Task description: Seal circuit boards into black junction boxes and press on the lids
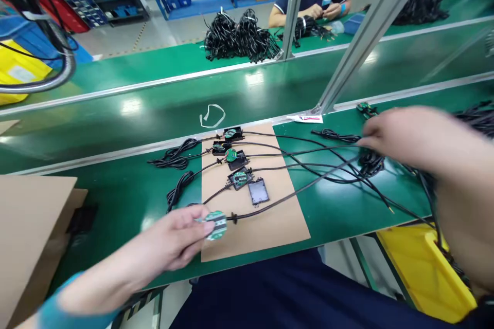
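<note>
My left hand [185,236] pinches a round green circuit board [217,225] over the front of a brown cardboard sheet [270,234]. A black cable [278,199] with a small grommet runs from this board up to the right. At the right, my right hand [393,131] is blurred, its fingers closed at the far part of a black cable. Close behind the board lies an open black plastic case [258,192] with a pale inside. Several black housings with green boards, such as this housing [240,178], lie in a row on the cardboard, cables leading out both sides.
Coiled black cables [179,185] lie left of the cardboard. A cardboard box [34,226] stands at the left, a yellow bin [428,272] below the table edge at right. A metal post [370,36] rises behind; beyond it a co-worker [314,5] sits near cable bundles [241,36].
</note>
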The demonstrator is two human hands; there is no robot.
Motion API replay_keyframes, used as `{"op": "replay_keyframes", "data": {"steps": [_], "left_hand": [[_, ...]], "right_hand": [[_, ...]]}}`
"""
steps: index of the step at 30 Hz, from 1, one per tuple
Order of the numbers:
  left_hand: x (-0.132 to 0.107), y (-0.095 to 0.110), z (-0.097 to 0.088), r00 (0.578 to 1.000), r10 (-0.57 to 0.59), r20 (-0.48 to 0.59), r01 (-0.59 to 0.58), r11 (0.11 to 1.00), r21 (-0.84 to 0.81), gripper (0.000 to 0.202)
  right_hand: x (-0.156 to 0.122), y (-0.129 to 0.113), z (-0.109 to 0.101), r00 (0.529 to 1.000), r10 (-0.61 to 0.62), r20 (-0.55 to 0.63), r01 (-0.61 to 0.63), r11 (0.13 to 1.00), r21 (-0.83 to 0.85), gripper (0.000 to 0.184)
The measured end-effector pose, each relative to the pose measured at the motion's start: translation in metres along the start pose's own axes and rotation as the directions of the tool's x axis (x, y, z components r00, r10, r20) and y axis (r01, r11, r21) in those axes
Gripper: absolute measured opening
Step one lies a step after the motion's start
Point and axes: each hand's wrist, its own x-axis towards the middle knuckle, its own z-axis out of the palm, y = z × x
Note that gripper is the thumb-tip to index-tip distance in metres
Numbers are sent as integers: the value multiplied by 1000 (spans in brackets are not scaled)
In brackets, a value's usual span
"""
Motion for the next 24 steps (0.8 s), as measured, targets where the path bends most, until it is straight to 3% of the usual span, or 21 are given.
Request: {"op": "replay_keyframes", "data": {"steps": [1,2,3,5,6,7,12,15,18,20,24], "left_hand": [[16,-2,9,996,-6,89,9,999,-37,36],[30,-5,18,986,-2,165,12,998,-55,36],[41,-7,24,975,8,224,6,998,-59,37],[52,-9,31,959,29,281,-23,999,-22,38],[54,-9,32,955,25,294,-29,1000,8,39],[53,-8,32,955,12,296,-26,999,41,40],[53,-2,19,988,2,156,-29,985,170,45],[65,-5,14,991,120,56,-131,949,286,39],[84,-14,15,950,308,-48,-258,865,430,33],[96,-22,19,909,402,-108,-303,817,490,29],[106,-34,29,858,483,-173,-352,800,486,25]], "right_hand": [[-3,-30,11,988,-156,8,156,988,-19,33],[-7,-60,23,921,-389,7,388,921,22,17],[-12,-90,36,821,-571,-3,570,818,76,11],[-20,-139,62,642,-765,-36,763,634,126,15],[-22,-157,75,579,-814,-36,811,571,124,18],[-24,-170,86,547,-836,-39,834,540,115,20],[-37,-195,122,557,-830,2,817,549,177,26],[-54,-193,125,624,-781,22,726,590,354,29],[-71,-173,118,698,-715,19,595,595,540,31],[-79,-151,113,707,-703,76,531,599,600,33],[-86,-116,112,729,-649,217,467,704,534,47]]}}
